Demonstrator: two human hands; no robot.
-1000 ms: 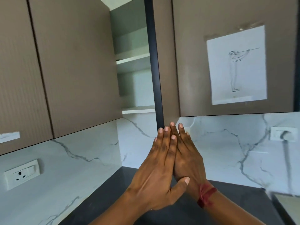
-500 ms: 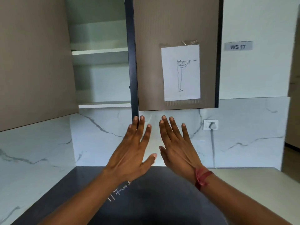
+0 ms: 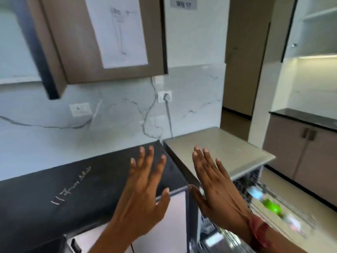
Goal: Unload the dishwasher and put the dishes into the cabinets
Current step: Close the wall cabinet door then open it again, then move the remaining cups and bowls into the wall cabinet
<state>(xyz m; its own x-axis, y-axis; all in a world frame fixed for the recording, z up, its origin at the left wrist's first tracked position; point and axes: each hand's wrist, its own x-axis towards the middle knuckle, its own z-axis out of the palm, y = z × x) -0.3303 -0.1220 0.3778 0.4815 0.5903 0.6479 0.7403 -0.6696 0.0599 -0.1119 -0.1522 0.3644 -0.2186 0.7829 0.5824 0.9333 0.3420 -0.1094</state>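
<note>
Motion blur smears the dishwasher rack [image 3: 273,207] contents; the taped drawing [image 3: 116,31] is cut off above.

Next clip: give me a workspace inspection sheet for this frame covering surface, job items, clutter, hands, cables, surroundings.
Surface: dark countertop with chalk-like marks; grey dishwasher top beside it.
Job's things: dishwasher rack pulled out, holding blurred items, one green; wall cabinet door open, paper sheet taped on.
Clutter: nothing seen.
Hands: left hand and right hand open, empty, apart.
Cables: cord hanging from a wall socket.
Surroundings: marble backsplash, WS 17 sign, further cabinets at right.
</note>
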